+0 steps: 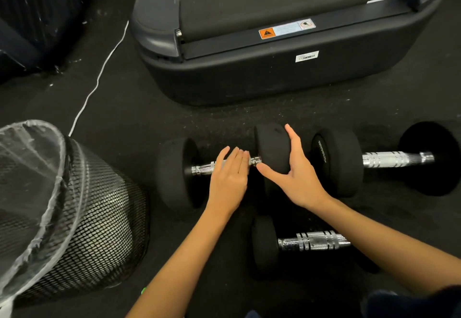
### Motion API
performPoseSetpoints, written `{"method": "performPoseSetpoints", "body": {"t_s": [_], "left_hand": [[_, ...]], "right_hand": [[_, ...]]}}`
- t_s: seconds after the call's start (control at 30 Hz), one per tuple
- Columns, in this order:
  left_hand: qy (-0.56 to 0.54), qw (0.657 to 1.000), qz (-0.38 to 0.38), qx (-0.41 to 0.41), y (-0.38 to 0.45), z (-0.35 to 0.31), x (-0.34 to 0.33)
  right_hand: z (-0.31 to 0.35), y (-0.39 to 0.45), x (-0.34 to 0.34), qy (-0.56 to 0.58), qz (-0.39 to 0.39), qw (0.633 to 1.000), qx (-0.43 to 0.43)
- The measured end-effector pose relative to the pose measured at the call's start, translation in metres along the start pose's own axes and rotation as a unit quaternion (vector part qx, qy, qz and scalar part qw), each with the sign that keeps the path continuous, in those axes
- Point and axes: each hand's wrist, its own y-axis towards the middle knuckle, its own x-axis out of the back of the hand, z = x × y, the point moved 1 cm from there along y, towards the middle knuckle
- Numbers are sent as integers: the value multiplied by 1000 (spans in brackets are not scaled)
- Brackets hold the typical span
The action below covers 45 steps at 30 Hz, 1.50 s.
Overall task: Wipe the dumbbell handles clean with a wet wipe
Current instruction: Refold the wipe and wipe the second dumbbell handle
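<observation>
A person crouched on the black gym floor [149, 108] works on the left-most dumbbell [174, 172], one of three laid out before a treadmill [249, 78]. The right hand [294, 177] spans thumb and fingers around the dumbbell's right weight head [270, 150], apparently to stop it rolling, while the left hand [228, 175] lies nearly flat, fingers straight, over the chrome handle [202, 169]. A sliver of white under those fingers may be the wet wipe; it cannot be told for sure. A mesh bin [94, 217] lined with clear plastic stands close at left, handy for discarding. Two more dumbbells [384, 159] wait alongside.
</observation>
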Motion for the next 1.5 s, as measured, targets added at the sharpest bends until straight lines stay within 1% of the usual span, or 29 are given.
{"method": "performPoseSetpoints", "body": {"t_s": [0.1,0.23,0.33,0.43,0.6,0.67,0.77,0.87,0.97,1.07,1.17,1.27,1.33,1.4,1.47,1.5], "left_hand": [[3,1000,3,17,5,-14,-2],[-34,998,3,44,4,-29,-7],[-40,998,-24,32,-8,-13,1],[-39,997,-39,45,-10,0,8],[-85,993,-15,84,6,-32,-3],[-104,990,-9,94,2,-30,-1],[-103,988,-14,115,-10,-15,3],[-119,983,11,139,-5,-22,1],[-138,982,19,129,3,-35,0],[-149,982,14,114,1,-28,6],[-148,986,22,75,-13,-21,11],[-138,989,49,29,-29,-18,15],[-146,987,58,23,-39,-20,25],[-157,985,30,59,-45,-19,38],[-142,980,-8,136,-40,-11,51],[-120,976,-8,183,-35,-5,55]], "right_hand": [[0,0,-2,0,-7,1000,-1],[1,1,0,-3,-2,1000,1],[0,0,2,3,9,1000,-3],[0,-1,-1,6,-1,1000,-2],[0,0,-2,6,-9,1000,0],[0,0,0,5,-2,1000,0],[0,-1,0,5,3,1000,-1],[0,-2,-2,10,-5,1000,-1],[1,-1,-1,8,-4,1000,0],[1,-1,0,7,3,1000,-2],[2,-3,0,5,2,1000,0],[2,-3,0,4,2,1000,2],[1,-3,1,7,3,1000,1],[1,-2,1,10,2,1000,-1],[1,-1,0,7,1,1000,-3],[1,0,0,7,0,1000,-3]]}}
